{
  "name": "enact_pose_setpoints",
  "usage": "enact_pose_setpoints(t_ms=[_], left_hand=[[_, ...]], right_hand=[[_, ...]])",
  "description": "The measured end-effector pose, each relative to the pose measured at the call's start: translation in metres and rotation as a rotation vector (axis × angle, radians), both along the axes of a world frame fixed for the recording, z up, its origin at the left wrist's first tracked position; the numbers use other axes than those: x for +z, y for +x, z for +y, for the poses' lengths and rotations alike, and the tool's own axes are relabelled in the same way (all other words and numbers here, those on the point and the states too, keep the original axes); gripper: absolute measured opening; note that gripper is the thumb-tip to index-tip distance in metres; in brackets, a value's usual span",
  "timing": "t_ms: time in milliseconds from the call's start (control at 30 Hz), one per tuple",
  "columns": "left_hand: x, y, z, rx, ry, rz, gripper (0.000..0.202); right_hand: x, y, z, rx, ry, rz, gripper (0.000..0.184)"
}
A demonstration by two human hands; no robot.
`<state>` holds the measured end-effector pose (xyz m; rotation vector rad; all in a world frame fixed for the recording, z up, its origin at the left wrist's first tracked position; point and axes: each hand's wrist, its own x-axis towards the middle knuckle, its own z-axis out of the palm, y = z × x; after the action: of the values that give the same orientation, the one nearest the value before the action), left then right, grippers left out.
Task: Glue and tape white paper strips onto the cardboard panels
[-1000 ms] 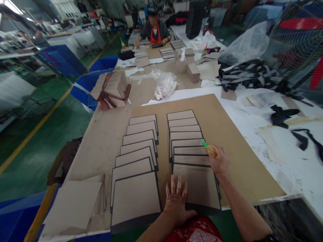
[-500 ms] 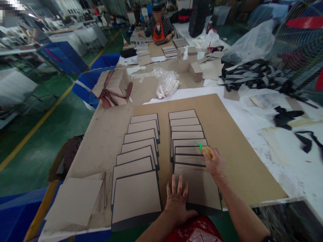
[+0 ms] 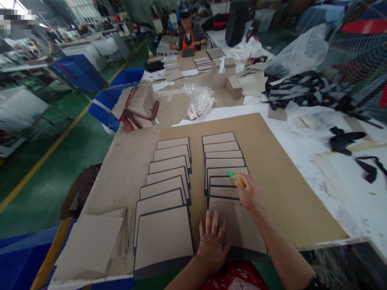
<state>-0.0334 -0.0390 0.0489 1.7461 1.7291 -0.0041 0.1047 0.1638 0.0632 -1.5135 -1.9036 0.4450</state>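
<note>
My right hand (image 3: 250,194) is wrapped round a glue bottle (image 3: 240,180) with a green nozzle and amber contents. Its tip points left over the middle of the right-hand row of overlapping beige panels (image 3: 225,162), which have dark edging. Flat, with fingers spread, my left hand (image 3: 212,241) rests on the left edge of the nearest panel (image 3: 242,225) in that row. Faint streaks show along that panel's far edge. To the left runs a second row of edged panels (image 3: 165,233), overlapping in the same way.
Plain beige boards (image 3: 90,241) are stacked at the table's near left corner. Farther back stand a tied bundle of boards (image 3: 137,106) and a clear plastic bag (image 3: 199,100). Black strips (image 3: 302,92) lie at the right. A co-worker (image 3: 190,36) sits at the far end.
My right hand has moved a little to the left with the glue bottle, across the right-hand row. My left hand stays about where it was.
</note>
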Motion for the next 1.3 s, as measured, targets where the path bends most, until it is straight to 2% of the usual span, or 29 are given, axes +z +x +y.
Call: enact_pose_setpoints(t_ms=[133,233,300,400,500,567,700,833,900,967,1167,1233,1300], left_hand=[[-0.012,0.003,-0.012,0.053,0.187,0.053,0.077],[-0.008,-0.006,0.0,0.149,0.414,0.042,0.061],[-0.003,-0.018,0.026,0.251,0.548,0.023,0.045],[-0.002,-0.04,0.082,0.386,0.681,-0.016,0.033],[-0.014,-0.059,0.128,0.361,0.714,-0.058,0.033],[-0.025,-0.067,0.144,0.326,0.719,-0.079,0.035],[-0.041,-0.072,0.149,0.332,0.749,-0.097,0.033],[-0.046,-0.072,0.146,0.329,0.777,-0.1,0.029],[-0.045,-0.072,0.146,0.326,0.785,-0.096,0.026],[-0.044,-0.071,0.146,0.319,0.789,-0.094,0.024],[-0.042,-0.071,0.146,0.315,0.793,-0.093,0.023],[-0.042,-0.071,0.147,0.317,0.792,-0.091,0.023],[-0.041,-0.071,0.147,0.319,0.791,-0.087,0.024]], right_hand=[[0.003,0.007,0.006,0.07,0.005,-0.101,0.026],[0.005,-0.003,0.005,0.141,0.032,-0.148,0.024],[0.007,-0.013,0.002,0.187,0.042,-0.159,0.023],[0.01,-0.023,-0.003,0.214,0.046,-0.174,0.024],[0.012,-0.021,-0.002,0.192,0.053,-0.195,0.023],[0.014,-0.017,-0.001,0.171,0.055,-0.205,0.022],[0.016,-0.02,0.002,0.182,0.045,-0.24,0.022],[0.018,-0.034,0.001,0.242,0.024,-0.228,0.023],[0.017,-0.032,0.0,0.24,0.008,-0.195,0.022],[0.014,-0.02,0.0,0.194,-0.001,-0.165,0.022],[0.001,0.039,0.003,-0.073,-0.011,-0.167,0.023],[-0.001,0.045,0.003,-0.092,-0.009,-0.164,0.023],[-0.002,0.038,0.002,-0.065,0.0,-0.155,0.023]])
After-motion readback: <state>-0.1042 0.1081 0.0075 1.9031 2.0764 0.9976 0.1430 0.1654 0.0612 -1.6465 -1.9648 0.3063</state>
